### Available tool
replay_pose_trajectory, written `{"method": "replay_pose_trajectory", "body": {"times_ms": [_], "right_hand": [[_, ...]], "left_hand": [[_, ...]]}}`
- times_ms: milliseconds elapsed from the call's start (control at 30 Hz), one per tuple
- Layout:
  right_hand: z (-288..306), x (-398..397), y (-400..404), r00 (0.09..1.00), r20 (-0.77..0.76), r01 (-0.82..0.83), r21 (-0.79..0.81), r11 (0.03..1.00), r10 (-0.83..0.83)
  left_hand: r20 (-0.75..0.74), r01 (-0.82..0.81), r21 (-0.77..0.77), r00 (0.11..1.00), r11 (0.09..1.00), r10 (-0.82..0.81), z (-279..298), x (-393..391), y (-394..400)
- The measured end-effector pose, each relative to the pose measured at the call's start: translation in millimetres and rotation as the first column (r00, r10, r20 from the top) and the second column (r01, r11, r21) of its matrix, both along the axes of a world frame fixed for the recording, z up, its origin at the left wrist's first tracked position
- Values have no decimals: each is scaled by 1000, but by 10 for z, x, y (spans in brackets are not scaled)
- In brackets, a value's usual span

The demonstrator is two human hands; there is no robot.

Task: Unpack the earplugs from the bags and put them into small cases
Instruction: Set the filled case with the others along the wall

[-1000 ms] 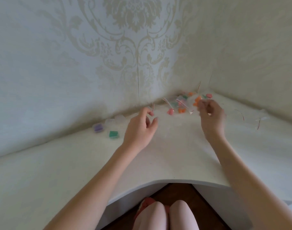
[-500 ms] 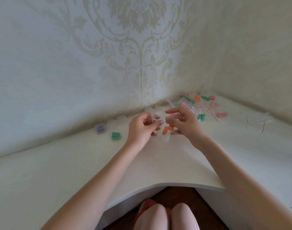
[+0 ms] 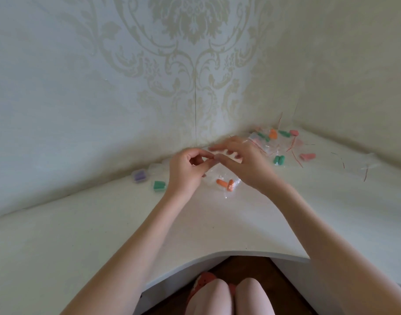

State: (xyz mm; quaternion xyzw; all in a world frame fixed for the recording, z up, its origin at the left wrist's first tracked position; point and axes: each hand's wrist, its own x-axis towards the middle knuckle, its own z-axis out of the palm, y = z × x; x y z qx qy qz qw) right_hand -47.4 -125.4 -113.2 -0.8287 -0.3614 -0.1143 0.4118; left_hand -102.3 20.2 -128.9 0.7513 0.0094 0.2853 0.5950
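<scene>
You are holding a clear bag just above the counter, two orange earplugs lying inside it. Your left hand is pinching the bag's top edge in a curled grip. Your right hand is blurred at that same edge; I cannot tell its grip. A purple case is sitting to the left.

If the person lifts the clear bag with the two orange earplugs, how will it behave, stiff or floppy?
Probably floppy: the bag looks thin and crinkled, sagging below the left hand and right hand. Likely very light, since it holds only two small orange earplugs. The film looks glossy, so it may slip from a loose pinch, and the earplugs will probably slide to its lowest corner.
</scene>
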Motion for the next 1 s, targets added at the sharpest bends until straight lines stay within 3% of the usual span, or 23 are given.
{"method": "replay_pose_trajectory", "body": {"times_ms": [67, 133, 267, 333, 400, 500, 600, 833, 1000], "right_hand": [[23, 30, 58, 997, 74, -13, -8, 1000, 14], [-8, 57, 100, 995, 95, 14, 84, 996, -22], [-6, 105, 134, 995, -27, 101, 352, 930, -98], [11, 67, 167, 993, -75, 120, 496, 860, -95], [-31, -11, 212, 995, -72, 94, 537, 838, -66], [-167, -109, 279, 998, -50, -7, 476, 879, 35], [-237, -98, 294, 992, -82, -48, 454, 890, 95], [-351, 37, 220, 995, -93, 48, 313, 948, -20], [-413, 62, 185, 987, 154, 25, 86, 996, -38]], "left_hand": [[44, -47, 76, 998, 996, 44, -28, 19, 40], [91, -145, 142, 987, 979, 133, -62, 40, 58], [322, -408, 210, 887, 889, 331, -83, 59, 92], [342, -388, 156, 884, 908, 318, -84, 54, 74], [217, -221, -20, 951, 975, 220, -54, 53, 23], [78, -20, -333, 996, 943, 49, -20, 84, 9], [47, 20, -395, 999, 918, -2, -39, 111, 74], [18, 59, -175, 998, 983, -57, -114, 117, 36], [0, 50, -99, 999, 994, -51, -137, 92, 20]]}}
